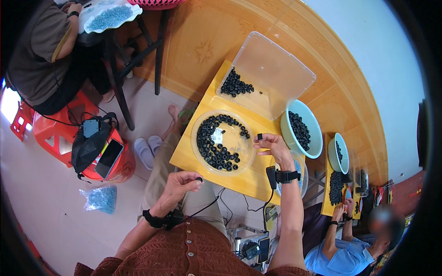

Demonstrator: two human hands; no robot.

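Between the thumb and fingertips of my left hand is a small black ring-shaped part, held in front of the table's near edge. My right hand pinches another small black cylindrical part, just right of a round clear tray. Many black ring-shaped parts lie in that tray, mostly along its left and lower side, around a white label. Behind it, a clear rectangular box holds a heap of similar black parts in its left corner.
A pale blue bowl of black parts stands on the yellow table at the right. Partly under my right wrist is a clear container with bluish contents. Two other people sit nearby. A red stool holds a phone and bag.
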